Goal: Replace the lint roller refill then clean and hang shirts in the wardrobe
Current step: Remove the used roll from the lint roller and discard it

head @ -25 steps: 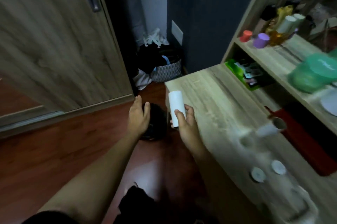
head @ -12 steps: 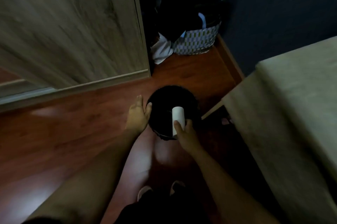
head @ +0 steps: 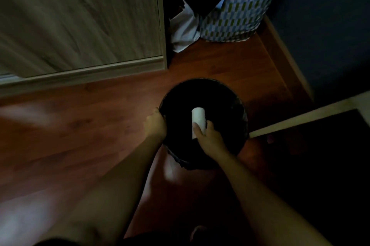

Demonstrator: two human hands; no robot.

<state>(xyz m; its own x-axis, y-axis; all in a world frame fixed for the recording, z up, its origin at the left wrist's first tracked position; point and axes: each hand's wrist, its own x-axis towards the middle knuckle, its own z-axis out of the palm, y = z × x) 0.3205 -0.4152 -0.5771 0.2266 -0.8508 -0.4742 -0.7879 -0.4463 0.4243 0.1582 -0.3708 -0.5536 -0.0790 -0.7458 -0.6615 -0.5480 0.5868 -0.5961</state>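
Right hand (head: 208, 135) gripping a white refill roll (head: 198, 118) above an open black bin (head: 243, 109).

Thumb and fingers wrapped round the lower end of the roll, upper end pointing away, over the middle of the bin's dark mouth. Left hand (head: 155, 125) at the bin's left rim, fingers bent down over the edge and holding it. Both bare forearms reaching in from the bottom of the view. Bin standing on a reddish wooden floor (head: 80, 125). Pale edge of the desk (head: 310, 117) just to the right of the bin. Farther off, a grey wood-grain wardrobe door (head: 80, 15) on the left, blurred. Beside it, a crumpled white cloth (head: 184, 31) and a patterned bag (head: 236, 19) against a dark wall (head: 320, 5).
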